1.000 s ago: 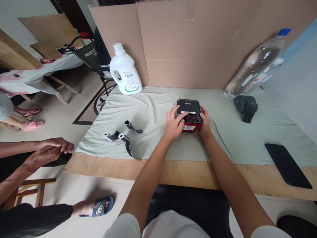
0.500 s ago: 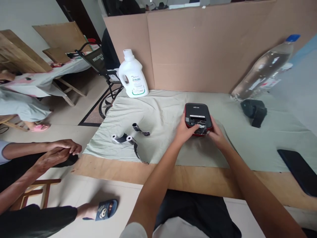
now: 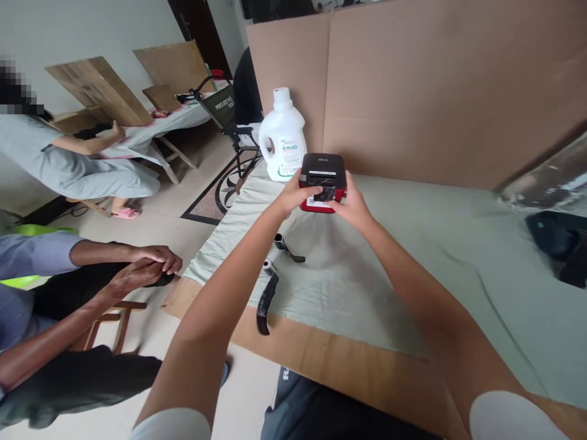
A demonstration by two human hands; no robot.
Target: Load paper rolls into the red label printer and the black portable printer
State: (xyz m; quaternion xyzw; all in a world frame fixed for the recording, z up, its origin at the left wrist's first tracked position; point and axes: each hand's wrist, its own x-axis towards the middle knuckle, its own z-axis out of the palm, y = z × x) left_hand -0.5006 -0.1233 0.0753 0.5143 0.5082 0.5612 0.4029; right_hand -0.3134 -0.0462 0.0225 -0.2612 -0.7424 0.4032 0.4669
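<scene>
Both hands grip a small black-and-red label printer [image 3: 323,164], which appears lifted off the cloth in front of the detergent bottle. My left hand [image 3: 291,195] wraps its left side, with the thumb over the front by a piece of shiny black ribbon [image 3: 326,194]. Around the right side and lower front corner, my right hand [image 3: 354,204] is closed. Below the printer, a small roll with a curled black strip [image 3: 290,249] lies on the cloth. Another roll with a longer black strip [image 3: 267,296] trails over the wooden edge, close to my left forearm.
A white detergent bottle [image 3: 285,137] stands behind the printer, against a cardboard panel [image 3: 403,91]. On the right are a plastic bottle [image 3: 545,174] and a dark object [image 3: 557,241]. At left, another person's clasped hands [image 3: 147,269] rest near the table; someone else sits farther back.
Both hands have carried the printer left and away from me, towards the detergent bottle. My view has turned left. The left forearm now hides one of the rolls.
</scene>
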